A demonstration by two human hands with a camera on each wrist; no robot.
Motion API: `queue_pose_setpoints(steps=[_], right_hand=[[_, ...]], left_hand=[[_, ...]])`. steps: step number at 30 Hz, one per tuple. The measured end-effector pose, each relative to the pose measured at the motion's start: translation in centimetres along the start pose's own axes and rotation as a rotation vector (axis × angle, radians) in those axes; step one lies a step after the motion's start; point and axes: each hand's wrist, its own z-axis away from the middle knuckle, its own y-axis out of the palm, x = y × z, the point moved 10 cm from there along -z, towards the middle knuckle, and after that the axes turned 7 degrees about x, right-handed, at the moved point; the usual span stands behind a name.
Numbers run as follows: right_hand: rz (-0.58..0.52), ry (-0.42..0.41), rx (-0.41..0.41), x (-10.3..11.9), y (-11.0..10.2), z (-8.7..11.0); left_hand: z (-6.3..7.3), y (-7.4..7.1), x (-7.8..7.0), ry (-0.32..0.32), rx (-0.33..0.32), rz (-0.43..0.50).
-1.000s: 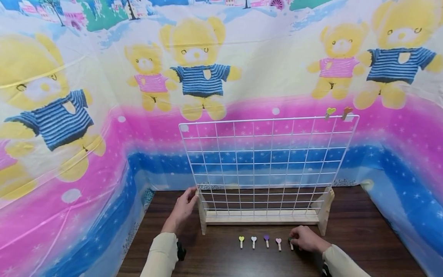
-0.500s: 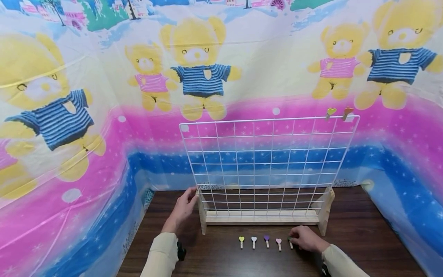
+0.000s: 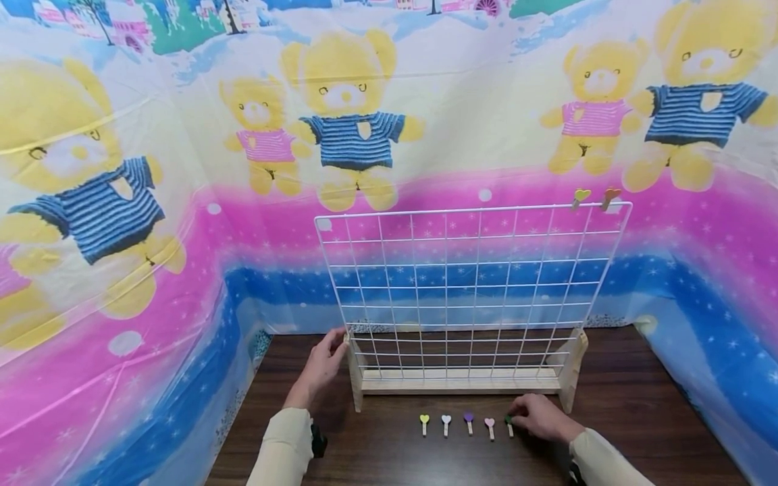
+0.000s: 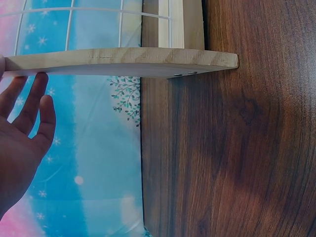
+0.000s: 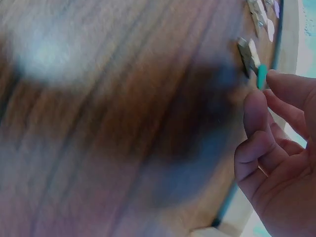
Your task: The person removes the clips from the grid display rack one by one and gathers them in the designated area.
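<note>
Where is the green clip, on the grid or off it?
Off: the green clip is at the right hand, in front of the grid.

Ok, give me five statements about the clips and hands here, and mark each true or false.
1. The right hand has its fingertips at the green clip. True.
2. On the table, the purple clip lies between the white clip and the pink clip. True.
3. The left hand holds a clip. False: it touches the wooden stand at its left side.
4. Every clip lies on the table. False: the upper yellow clip and the orange clip sit on the top bar of the wire grid.
5. The lower yellow clip is at the row's left end. True.
</note>
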Motion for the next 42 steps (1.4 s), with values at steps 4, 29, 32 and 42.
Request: queue_pose_setpoints(steps=[4, 29, 32, 42], right_hand=[[0.088, -0.035, -0.045, 0.8, -1.8, 0.2], [0.194, -0.108, -0.272, 11.3, -14.6, 3.8], [0.210, -0.128, -0.311, 12.7, -16.2, 4.3], [0.278, -0.194, -0.460, 18.0, -21.8, 6.6]], left_hand=[[0.0, 0.0, 0.1, -0.011, 0.000, 0.008], [-0.1, -0.3, -0.3, -0.008, -0.001, -0.007], [-0.1, -0.3, -0.3, -0.010, 0.002, -0.007], [0.0, 0.0, -0.3, 0.009, 0.002, -0.008]])
